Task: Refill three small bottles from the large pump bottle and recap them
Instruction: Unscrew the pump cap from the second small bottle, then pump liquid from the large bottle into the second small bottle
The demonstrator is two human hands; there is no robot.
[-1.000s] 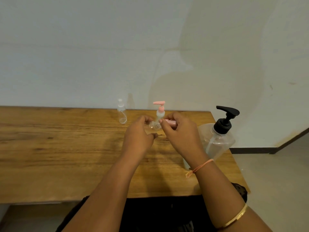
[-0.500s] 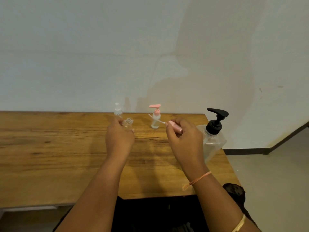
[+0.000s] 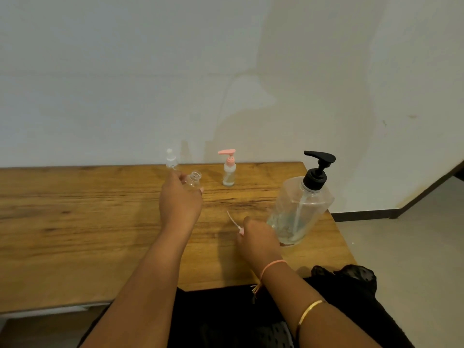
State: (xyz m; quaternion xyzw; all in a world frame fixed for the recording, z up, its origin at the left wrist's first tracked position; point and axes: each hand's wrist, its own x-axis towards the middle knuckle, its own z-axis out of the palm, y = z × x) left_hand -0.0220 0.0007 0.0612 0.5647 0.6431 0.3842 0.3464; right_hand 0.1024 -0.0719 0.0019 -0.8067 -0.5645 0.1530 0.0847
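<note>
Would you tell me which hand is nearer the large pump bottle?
Right. The right hand, holding a pink cap, is just beside the pump bottle; the left hand is farther left, gripping an open small bottle.

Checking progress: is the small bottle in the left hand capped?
No, the small bottle in the left hand shows an open threaded neck.

Wooden table (image 3: 75,222), stained white wall (image 3: 125,84)

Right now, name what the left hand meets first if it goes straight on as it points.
Probably the wall, the left hand slipping between the clear-capped bottle and pink-pump bottle; depth unclear.
</note>
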